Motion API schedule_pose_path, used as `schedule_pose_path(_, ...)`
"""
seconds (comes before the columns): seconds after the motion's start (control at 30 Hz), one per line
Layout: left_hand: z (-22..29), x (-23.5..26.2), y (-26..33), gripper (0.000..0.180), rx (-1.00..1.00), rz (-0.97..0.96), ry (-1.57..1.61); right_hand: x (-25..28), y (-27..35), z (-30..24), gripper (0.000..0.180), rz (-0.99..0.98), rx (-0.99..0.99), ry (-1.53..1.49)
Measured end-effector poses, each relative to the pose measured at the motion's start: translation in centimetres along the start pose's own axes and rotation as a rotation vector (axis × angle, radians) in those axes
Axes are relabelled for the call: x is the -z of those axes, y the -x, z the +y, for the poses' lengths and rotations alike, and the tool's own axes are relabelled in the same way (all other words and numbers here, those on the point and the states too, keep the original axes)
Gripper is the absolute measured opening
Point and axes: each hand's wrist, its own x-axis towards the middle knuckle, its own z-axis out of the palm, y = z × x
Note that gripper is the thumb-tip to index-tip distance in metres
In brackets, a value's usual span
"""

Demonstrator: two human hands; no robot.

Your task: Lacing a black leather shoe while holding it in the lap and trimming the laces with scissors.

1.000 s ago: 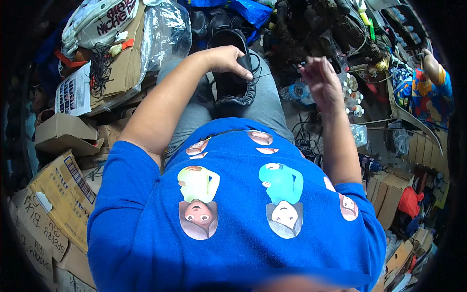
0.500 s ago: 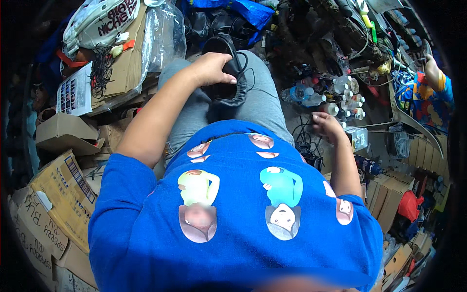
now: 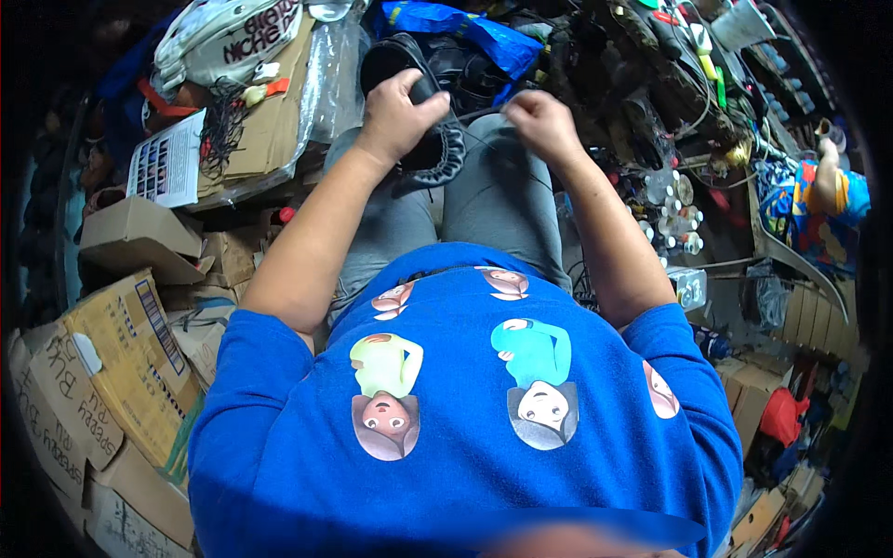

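The person sits with a black leather shoe (image 3: 439, 171) over the lap, on the grey trousers (image 3: 507, 209); its gathered toe points back toward the body and its heel reaches out past the far edge of the lap, left of centre. The left hand (image 3: 402, 115) is clamped on the shoe's side, thumb and fingers over the rim. The right hand (image 3: 541, 123) is off the shoe, near the right knee, its fingers drawn together; a dark thread (image 3: 482, 112) seems to run to it from the shoe, though blur hides the grip. The step in hand looks like pulling stitching thread through the rim. The next move likely calls for a steady left hold and even tension, keeping the slack clear of the blue bag (image 3: 507, 46) beyond the knees.
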Motion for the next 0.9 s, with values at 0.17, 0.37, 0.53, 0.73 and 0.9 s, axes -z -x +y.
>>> schedule_pose_path(0.17, -0.2, 0.8, -1.4, 0.030, 0.075, 0.019, -0.126, -0.7, -0.3, -4.3, 0.034, 0.018, -0.038, -1.352)
schedule_pose_path(0.37, -0.7, 1.2, -3.2, 0.038, -0.049, 0.280, -0.152, 0.4, 5.7, -8.4, 0.015, -0.247, 0.186, -0.468)
schedule_pose_path(0.53, 0.2, 2.6, -2.9, 0.017, -0.048, 0.142, 0.152, 5.2, 9.7, -10.4, 0.021, -0.440, 0.741, 0.123)
schedule_pose_path(0.73, 4.7, 3.8, -0.9, 0.034, -0.290, 0.152, 0.188, 4.2, 6.7, -8.4, 0.022, -0.145, 0.186, -0.078)
schedule_pose_path(0.9, 5.9, 3.0, 1.1, 0.023, -0.290, 0.004, 0.123, 1.1, 3.1, -5.5, 0.013, 0.057, 0.278, 0.073)
